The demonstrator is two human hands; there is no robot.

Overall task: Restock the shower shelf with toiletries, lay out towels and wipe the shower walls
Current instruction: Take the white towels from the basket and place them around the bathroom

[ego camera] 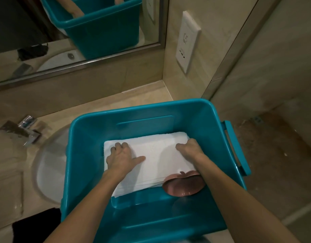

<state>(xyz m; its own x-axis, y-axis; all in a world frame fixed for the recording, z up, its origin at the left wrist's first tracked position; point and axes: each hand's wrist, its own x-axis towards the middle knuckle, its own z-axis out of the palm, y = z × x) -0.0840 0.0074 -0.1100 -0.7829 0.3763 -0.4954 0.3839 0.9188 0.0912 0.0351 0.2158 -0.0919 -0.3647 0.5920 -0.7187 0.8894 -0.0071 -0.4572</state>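
Observation:
A folded white towel lies flat in the bottom of a teal plastic bin. My left hand lies on the towel's left part, fingers curled over its far left edge and thumb stretched out flat. My right hand grips the towel's far right edge, fingers curled round it. A pink apple-shaped dish leans inside the bin at the towel's near right corner, partly under my right forearm.
The bin stands on a beige vanity counter, partly over a round sink with a chrome tap. A mirror runs behind. A wall socket and the shower's glass partition lie to the right.

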